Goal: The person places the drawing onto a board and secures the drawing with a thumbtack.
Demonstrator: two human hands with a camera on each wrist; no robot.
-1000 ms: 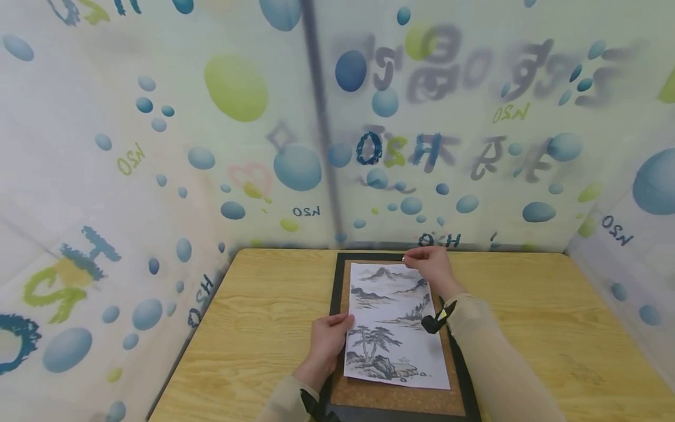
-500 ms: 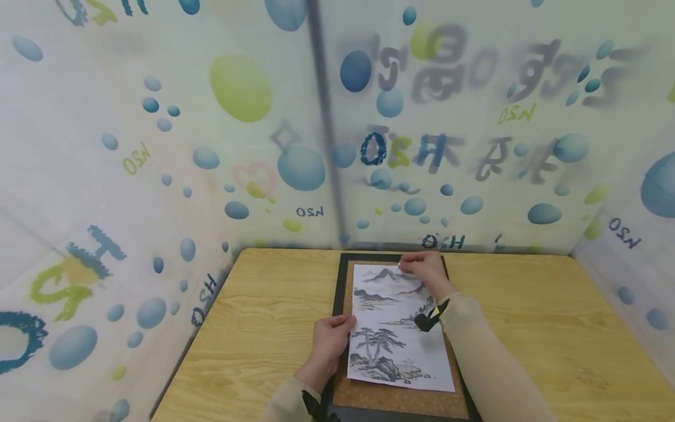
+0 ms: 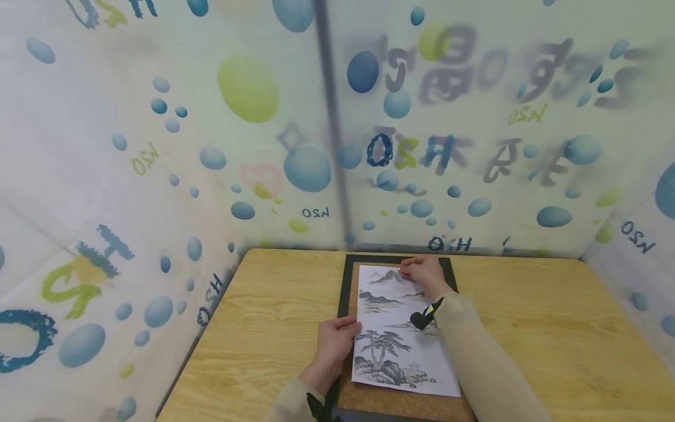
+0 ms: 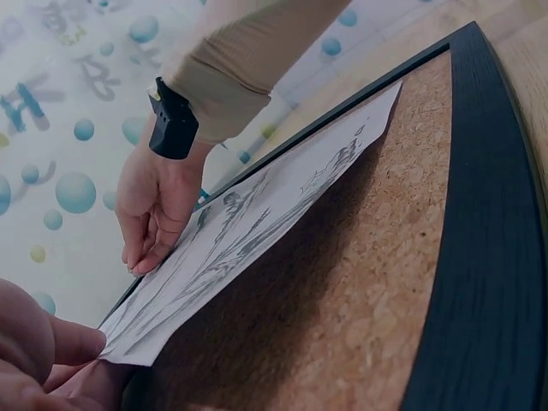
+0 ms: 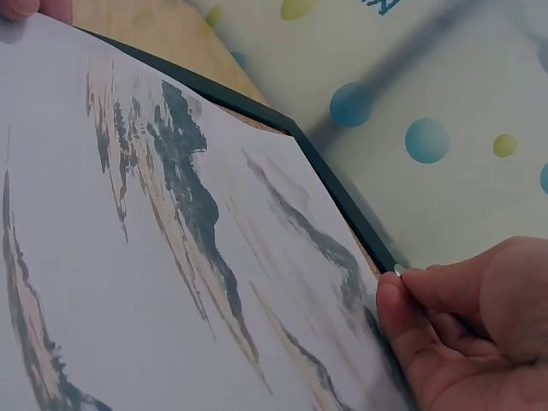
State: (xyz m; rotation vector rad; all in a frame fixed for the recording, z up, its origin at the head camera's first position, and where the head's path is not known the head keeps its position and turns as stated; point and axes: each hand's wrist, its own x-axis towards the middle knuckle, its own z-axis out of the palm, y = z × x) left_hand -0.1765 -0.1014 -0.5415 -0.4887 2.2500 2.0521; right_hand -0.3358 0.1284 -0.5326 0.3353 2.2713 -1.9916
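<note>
A sheet of paper [image 3: 392,319] printed with an ink landscape of mountains and trees lies over a cork board [image 3: 403,401] in a black frame [image 3: 345,293]. My left hand [image 3: 334,343] pinches the sheet's left edge between thumb and fingers; in the left wrist view that side is raised off the cork. At the sheet's top edge, my right hand [image 3: 426,275] pinches a small silvery thumbtack [image 5: 398,271] between thumb and forefinger. Whether its point touches the paper is hidden by the fingers. The right forearm covers part of the sheet's right side.
The framed board rests on a light wooden table [image 3: 263,316], near its middle. Behind and beside the table hang pale walls [image 3: 253,135] printed with blue and green bubbles. A black device [image 3: 422,319] is strapped to the right wrist.
My right hand has shifted left and slightly down along the sheet's top edge, the thumbtack still in its fingers. The left hand keeps its hold on the paper. The head view has turned slightly.
</note>
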